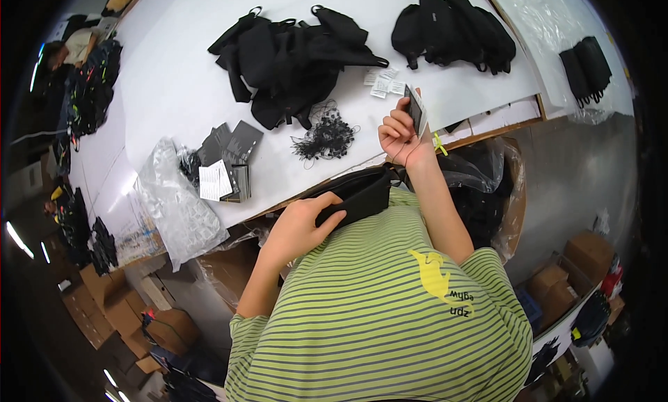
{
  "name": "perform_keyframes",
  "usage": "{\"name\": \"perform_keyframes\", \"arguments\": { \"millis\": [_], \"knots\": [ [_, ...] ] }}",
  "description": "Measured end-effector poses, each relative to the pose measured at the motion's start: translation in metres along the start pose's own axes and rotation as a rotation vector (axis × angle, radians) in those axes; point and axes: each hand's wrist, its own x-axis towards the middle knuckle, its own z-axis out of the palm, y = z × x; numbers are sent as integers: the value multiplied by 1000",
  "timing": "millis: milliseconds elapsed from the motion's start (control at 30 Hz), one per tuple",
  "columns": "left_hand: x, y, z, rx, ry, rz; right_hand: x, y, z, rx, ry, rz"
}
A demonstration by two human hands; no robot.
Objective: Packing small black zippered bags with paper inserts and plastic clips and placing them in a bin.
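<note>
White table [174,82], black pouch [358,197] under left fingers [327,206], tag [415,108] pinched in right fingers [400,127]

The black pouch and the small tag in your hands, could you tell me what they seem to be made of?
The black pouch, held by the left hand, looks like matte woven fabric: soft, no shine. The small tag in the right hand seems stiff dark card, flat and thin.

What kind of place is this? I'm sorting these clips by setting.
Probably a packing or finishing workshop for bags. Heaps of black bags lie on a long white table, beside a stack of tags, and cardboard boxes sit on the floor.
</note>
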Motion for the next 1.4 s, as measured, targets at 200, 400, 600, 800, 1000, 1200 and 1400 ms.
{"name": "perform_keyframes", "arguments": {
  "millis": [200, 400, 600, 800, 1000, 1200, 1400],
  "knots": [
    [21, 15, 13, 19, -97, 3, -24, -34, -14, -146, 64, -288],
    [51, 20, 31, 202, -85, 164, -50, -46, 1, -812, 330, -567],
    [81, 36, 55, 263, 115, 332, -83, -43, 6, -2200, 24, -374],
    [103, 29, 57, 324, -124, 434, -100, -53, -19, -2256, -205, -284],
    [205, -30, 70, -595, 20, 106, -121, -73, -28, -2296, -144, -62],
    [318, -99, 110, 23, 724, -157, -131, -73, -21, -2306, 10, -55],
    [283, -85, 78, -49, 795, -49, -118, -84, -22, -2605, -67, -508]
  ]
}}
